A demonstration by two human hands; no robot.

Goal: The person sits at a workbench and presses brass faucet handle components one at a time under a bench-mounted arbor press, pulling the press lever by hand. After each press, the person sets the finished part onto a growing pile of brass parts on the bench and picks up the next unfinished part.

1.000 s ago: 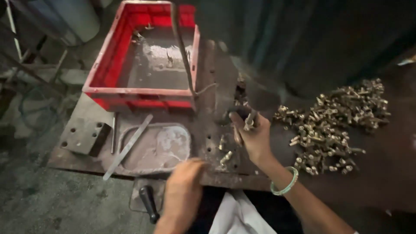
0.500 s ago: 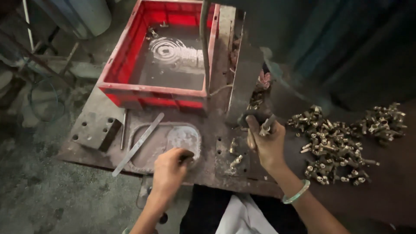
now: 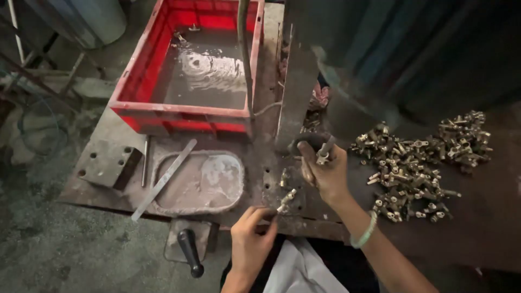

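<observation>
My left hand [image 3: 251, 237] pinches a small brass fitting [image 3: 287, 199] at the near edge of the dark metal work plate [image 3: 271, 179]. My right hand [image 3: 324, 170] is raised over the plate, closed around another brass fitting [image 3: 324, 150] right beside a dark upright machine part [image 3: 296, 92]. A pale green bangle [image 3: 367, 231] sits on the right wrist. One more brass piece [image 3: 283, 177] stands on the plate between the two hands.
A heap of several brass fittings [image 3: 418, 163] lies to the right. A red crate of liquid [image 3: 195, 65] stands behind, a shallow wet tray [image 3: 199, 182] and flat metal bar [image 3: 164, 179] to the left. A black handle [image 3: 191, 252] sticks out below.
My left hand moved right from the wet tray to the plate's near edge, now holding a fitting. My right hand stayed by the machine part. The view shifted closer.
</observation>
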